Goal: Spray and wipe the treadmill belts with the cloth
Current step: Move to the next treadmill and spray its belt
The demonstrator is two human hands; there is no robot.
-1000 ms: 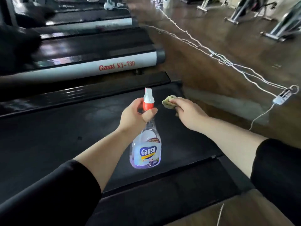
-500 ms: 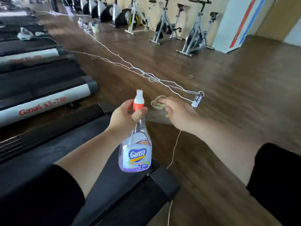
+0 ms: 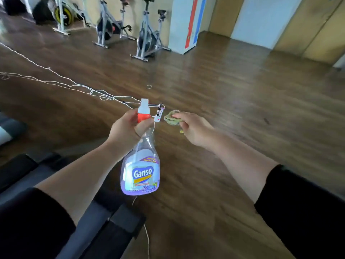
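One treadmill (image 3: pixel 104 227) is seen at 7 o'clock and three exercise bikes (image 3: pixel 147 34) at 11 o'clock. At the centre, one spray bottle (image 3: pixel 141 174) is gripped at its neck by the left hand (image 3: pixel 127 131). One cloth (image 3: pixel 170 119) is pinched by the right hand (image 3: pixel 194 128), at 3 o'clock of the nozzle.

Exercise bikes (image 3: pixel 147 34) stand on the wooden floor (image 3: pixel 242 109) beyond tangled white cords (image 3: pixel 107 98).

"Ganso" on spray bottle (image 3: pixel 140 171) label, "Lavender" faint at btm, rest unreadable
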